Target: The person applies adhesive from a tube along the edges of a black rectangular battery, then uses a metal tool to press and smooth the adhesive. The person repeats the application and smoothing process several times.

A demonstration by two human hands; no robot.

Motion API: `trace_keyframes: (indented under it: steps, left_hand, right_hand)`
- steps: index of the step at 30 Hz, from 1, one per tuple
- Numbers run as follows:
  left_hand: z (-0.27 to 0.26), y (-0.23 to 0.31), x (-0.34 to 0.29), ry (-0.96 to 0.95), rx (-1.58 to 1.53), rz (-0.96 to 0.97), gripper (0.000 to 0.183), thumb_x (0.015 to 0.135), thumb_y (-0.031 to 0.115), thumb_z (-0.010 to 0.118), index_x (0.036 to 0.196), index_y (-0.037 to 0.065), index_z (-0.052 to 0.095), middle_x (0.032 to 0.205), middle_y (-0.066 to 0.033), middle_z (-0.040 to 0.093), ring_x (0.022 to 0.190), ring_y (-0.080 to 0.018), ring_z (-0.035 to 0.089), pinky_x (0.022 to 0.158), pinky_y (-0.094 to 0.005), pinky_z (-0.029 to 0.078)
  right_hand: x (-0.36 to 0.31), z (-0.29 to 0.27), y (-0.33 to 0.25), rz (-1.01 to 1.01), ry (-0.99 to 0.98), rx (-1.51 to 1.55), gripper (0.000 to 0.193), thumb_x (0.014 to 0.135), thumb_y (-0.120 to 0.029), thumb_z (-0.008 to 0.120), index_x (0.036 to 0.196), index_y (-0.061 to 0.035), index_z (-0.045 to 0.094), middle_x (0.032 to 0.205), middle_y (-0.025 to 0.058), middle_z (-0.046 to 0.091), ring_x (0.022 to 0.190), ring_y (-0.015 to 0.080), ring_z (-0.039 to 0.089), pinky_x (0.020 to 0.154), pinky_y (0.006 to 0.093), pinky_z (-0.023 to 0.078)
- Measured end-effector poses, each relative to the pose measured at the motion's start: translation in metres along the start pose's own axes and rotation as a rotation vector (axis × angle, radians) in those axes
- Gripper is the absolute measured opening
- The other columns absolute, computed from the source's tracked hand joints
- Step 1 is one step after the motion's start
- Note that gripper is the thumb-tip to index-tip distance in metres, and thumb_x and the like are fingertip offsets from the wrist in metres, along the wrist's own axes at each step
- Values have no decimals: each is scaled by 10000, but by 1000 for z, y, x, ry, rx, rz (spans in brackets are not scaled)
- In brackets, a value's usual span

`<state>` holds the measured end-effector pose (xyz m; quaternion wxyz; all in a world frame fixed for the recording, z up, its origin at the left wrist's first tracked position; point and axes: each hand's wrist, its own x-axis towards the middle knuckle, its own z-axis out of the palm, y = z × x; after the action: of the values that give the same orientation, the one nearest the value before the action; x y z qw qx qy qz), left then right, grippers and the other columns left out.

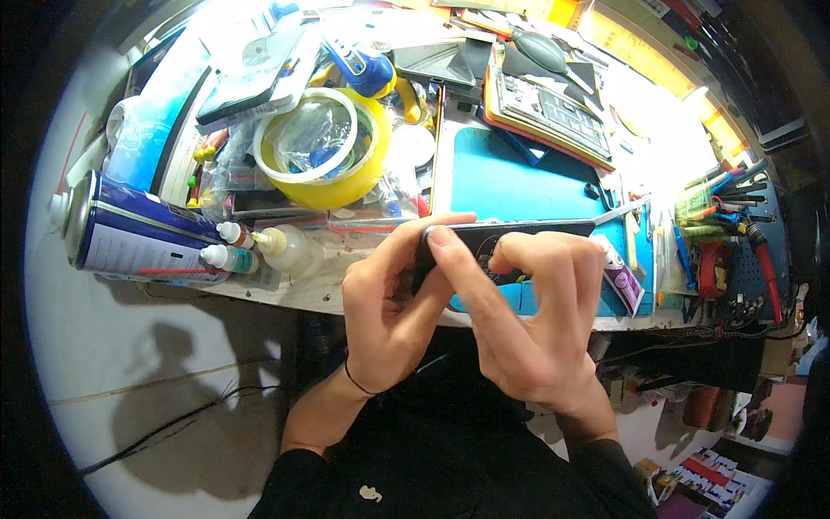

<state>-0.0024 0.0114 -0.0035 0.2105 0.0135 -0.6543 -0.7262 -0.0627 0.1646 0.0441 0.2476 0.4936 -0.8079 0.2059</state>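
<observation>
Over the front edge of the tabletop (333, 292), as seen from the head, a dark flat thing (474, 248), maybe a phone, is held up. Its left end is gripped by the left hand (389, 303), between thumb and fingers. One tip of the right hand (540, 316) is set on that same end, and its other fingers are bent by the face; whether the face is touched by them cannot be told. For now, it seems, the left end is just being held and felt. For the next move, a steady left grip and a light right touch seem to be needed. Behind, a blue mat (510, 186) is seen, with a purple and white tube (624, 281) near its right front corner.
</observation>
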Motion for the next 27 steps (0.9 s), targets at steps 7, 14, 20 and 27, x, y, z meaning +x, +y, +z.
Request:
trace_keyframes:
  steps: [7,14,20,27]
  left_hand:
    - [0,-1,-1,-8,9,-9,329,1021,-17,648,1349,7,655,962,-40,711,846,-51,624,722,-204,497]
    - [3,-2,-2,19,31,6,323,1018,-19,652,1340,7,659,961,-29,699,829,-39,602,704,-197,478]
    - [-1,-2,-3,22,31,-17,322,1014,-24,652,1336,-5,660,944,-23,679,793,-26,572,656,-190,438]
    - [2,-2,-1,26,26,12,310,1010,-32,643,1317,-1,674,893,-2,684,746,-21,577,640,-180,429]
  right_hand:
    - [-1,-1,1,-12,12,6,487,868,-7,698,1339,-125,741,990,41,504,916,221,490,820,379,388]
    - [0,-2,-2,1,5,-15,497,852,-21,713,1336,-131,744,991,45,502,942,225,501,819,387,387]
    - [-5,-5,0,43,-26,-80,497,847,-51,735,1335,-146,748,995,45,494,946,225,491,820,391,379]
    - [-9,-4,2,11,-5,-131,507,846,-54,738,1346,-132,742,988,45,490,935,222,486,831,390,392]
